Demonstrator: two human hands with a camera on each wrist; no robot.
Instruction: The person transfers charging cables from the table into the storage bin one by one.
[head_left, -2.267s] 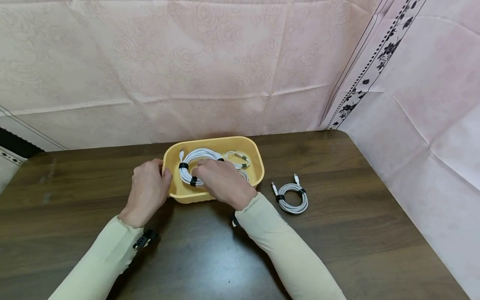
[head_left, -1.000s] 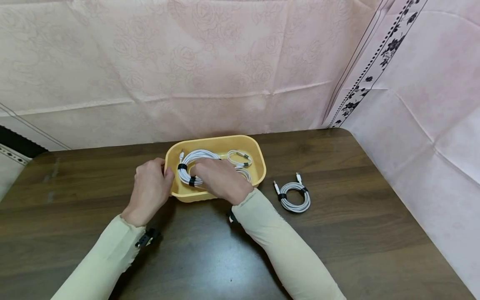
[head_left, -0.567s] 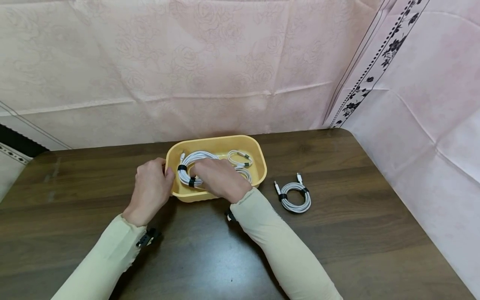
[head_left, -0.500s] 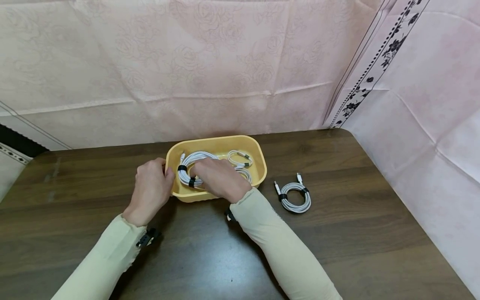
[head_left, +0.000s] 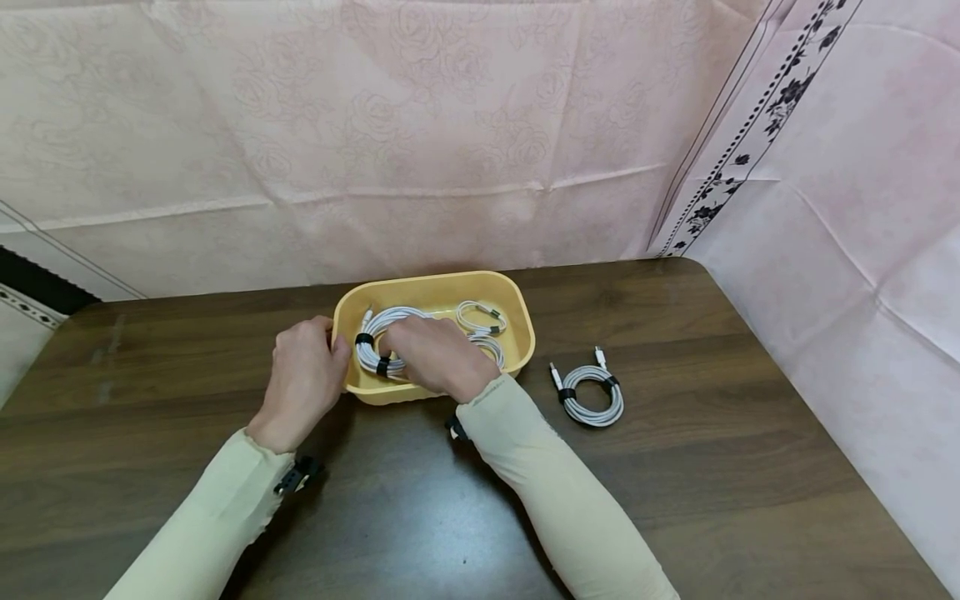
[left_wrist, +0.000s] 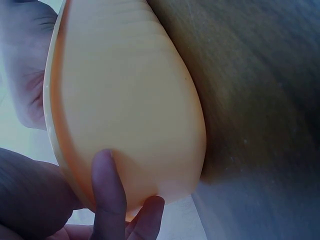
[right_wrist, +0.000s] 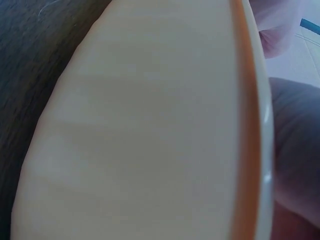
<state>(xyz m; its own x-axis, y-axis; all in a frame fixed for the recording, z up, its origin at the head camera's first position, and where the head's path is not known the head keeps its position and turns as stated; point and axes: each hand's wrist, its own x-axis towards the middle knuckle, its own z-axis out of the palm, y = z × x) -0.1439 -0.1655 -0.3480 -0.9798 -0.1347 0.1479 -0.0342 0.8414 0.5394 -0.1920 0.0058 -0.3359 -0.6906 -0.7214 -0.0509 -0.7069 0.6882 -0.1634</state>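
A yellow plastic bin (head_left: 517,321) stands on the table, and my left hand (head_left: 303,375) grips its left end by the rim. The left wrist view shows fingers (left_wrist: 107,185) against the bin's outer wall. My right hand (head_left: 438,354) reaches over the front rim and holds a large coiled white cable (head_left: 367,354), bound with black straps, in the left part of the bin. Its fingertips are hidden under the hand, and the bin's wall blocks them in the right wrist view. To the right inside the bin lie a small looped cable (head_left: 480,305) and another coil (head_left: 491,346), partly covered by the right hand.
Right of the bin, a grey coiled cable (head_left: 617,407) with black straps and white plugs lies on the dark wooden table (head_left: 712,467). Pink patterned cloth (head_left: 450,150) hangs close behind the bin, with more cloth along the right side.
The large coil has shifted slightly left and toward me inside the bin, along with the right hand. The left hand keeps its place on the bin's end.
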